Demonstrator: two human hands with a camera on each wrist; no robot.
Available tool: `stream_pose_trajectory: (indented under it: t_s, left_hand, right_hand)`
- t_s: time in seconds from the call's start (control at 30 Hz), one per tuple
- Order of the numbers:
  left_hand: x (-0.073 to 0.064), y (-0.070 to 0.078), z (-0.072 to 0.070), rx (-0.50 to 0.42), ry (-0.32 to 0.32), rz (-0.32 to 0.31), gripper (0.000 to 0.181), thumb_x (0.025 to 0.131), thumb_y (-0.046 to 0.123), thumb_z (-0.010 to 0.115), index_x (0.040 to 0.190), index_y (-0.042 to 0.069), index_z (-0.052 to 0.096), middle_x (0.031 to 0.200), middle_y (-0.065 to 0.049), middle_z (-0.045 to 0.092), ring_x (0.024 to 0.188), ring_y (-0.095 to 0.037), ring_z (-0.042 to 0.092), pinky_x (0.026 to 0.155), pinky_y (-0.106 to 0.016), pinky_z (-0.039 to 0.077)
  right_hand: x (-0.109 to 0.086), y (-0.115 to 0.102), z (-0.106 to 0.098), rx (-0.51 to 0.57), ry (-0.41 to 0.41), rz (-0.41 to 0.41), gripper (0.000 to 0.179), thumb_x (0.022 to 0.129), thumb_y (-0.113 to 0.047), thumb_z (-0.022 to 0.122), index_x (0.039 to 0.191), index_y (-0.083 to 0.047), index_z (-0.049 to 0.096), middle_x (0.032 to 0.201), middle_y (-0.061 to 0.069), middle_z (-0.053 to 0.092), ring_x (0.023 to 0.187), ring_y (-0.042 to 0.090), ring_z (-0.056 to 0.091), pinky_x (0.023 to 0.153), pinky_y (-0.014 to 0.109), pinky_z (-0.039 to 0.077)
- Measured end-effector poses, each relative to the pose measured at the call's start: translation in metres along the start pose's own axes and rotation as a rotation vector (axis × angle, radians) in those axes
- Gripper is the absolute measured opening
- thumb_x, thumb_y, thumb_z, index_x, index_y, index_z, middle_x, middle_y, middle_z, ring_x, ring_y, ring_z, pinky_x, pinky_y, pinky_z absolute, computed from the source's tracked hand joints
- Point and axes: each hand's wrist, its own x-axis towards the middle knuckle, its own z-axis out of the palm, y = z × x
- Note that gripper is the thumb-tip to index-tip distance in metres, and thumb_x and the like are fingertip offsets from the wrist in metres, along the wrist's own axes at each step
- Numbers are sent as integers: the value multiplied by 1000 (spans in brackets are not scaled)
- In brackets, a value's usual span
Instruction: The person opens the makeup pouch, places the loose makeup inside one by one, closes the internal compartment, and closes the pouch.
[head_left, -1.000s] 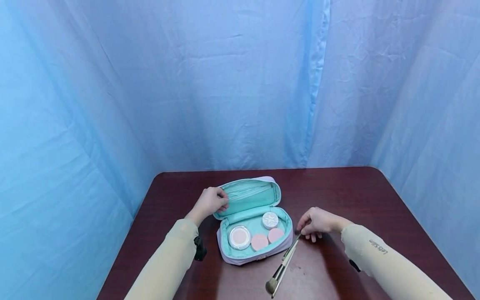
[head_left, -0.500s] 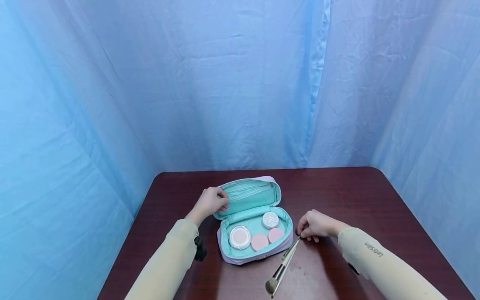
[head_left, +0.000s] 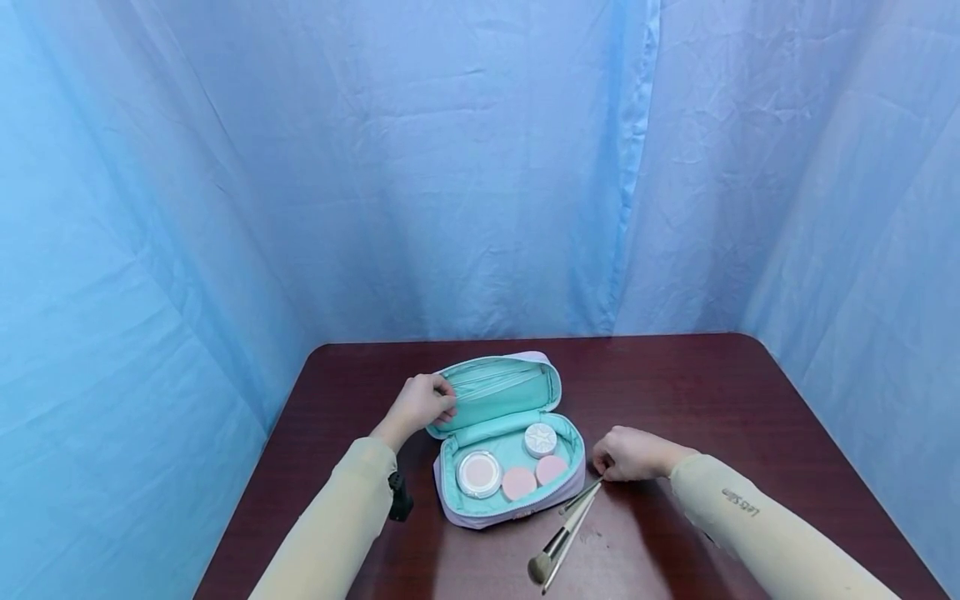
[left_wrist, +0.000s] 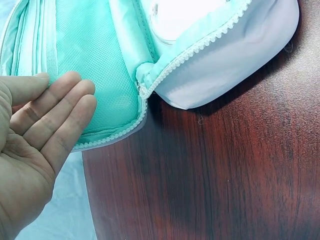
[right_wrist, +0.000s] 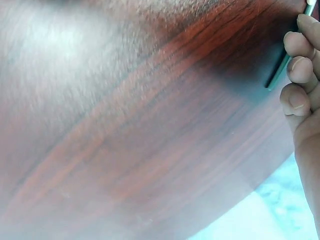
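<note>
An unzipped makeup bag (head_left: 480, 523), mint inside and pale lilac outside, lies with its lid folded back. My left hand (head_left: 423, 402) is at the lid's left end; in the left wrist view its thumb and forefinger pinch the edge of the mesh pocket (left_wrist: 100, 75). To the right of the bag, my right hand (head_left: 637, 454) grips makeup brushes (head_left: 577, 518) by their handle ends, bristles toward me. The right wrist view shows a dark green handle (right_wrist: 279, 70) by the curled fingers (right_wrist: 300, 70). How many brushes are gripped cannot be told.
Inside the bag lie a round compact (head_left: 479, 475), two pink round cases (head_left: 519, 484) and a white round case (head_left: 540, 440) with a star pattern. All of it stands on a dark red wooden table (head_left: 697, 383). Blue curtains (head_left: 480, 167) hang behind and at both sides.
My right hand has moved slightly toward me and turned, its fingers more curled in. The brushes have shifted a little with it. My left hand and the bag have hardly moved.
</note>
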Motion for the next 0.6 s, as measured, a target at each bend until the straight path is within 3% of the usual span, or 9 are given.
stream_pose_trajectory:
  t_s: [0.07, 0.23, 0.43, 0.6]
  left_hand:
    - [0, 0, 0, 0, -1, -1, 11, 101, 7, 62, 99, -1, 70, 89, -19, 72, 85, -37, 73, 78, -50, 61]
    - [0, 1, 1, 5, 2, -4, 11, 101, 8, 63, 99, -1, 69, 88, -19, 71, 84, -37, 73, 78, -50, 61]
    - [-1, 1, 1, 2, 4, -2, 11, 101, 9, 62, 99, 0, 69, 88, -20, 71, 84, -37, 73, 79, -51, 61]
    - [-1, -1, 0, 4, 3, 7, 12, 101, 9, 62, 100, -1, 68, 88, -20, 71, 84, -37, 73, 78, -50, 61]
  right_hand:
    - [1, -3, -1, -71, 8, -39, 24, 74, -2, 74, 70, -23, 64, 62, -20, 50, 55, -3, 45, 53, 18, 42]
    - [1, -10, -1, -172, 11, -46, 26, 69, 0, 72, 67, -23, 59, 60, -20, 46, 54, -2, 41, 51, 18, 38]
    - [-2, -19, -2, -217, -20, 15, 29, 66, 0, 71, 67, -24, 54, 59, -18, 43, 52, 3, 39, 48, 22, 35]
    - [-4, -19, -4, -214, -24, -3, 28, 66, 1, 69, 69, -23, 54, 60, -18, 43, 53, 2, 39, 48, 22, 34]
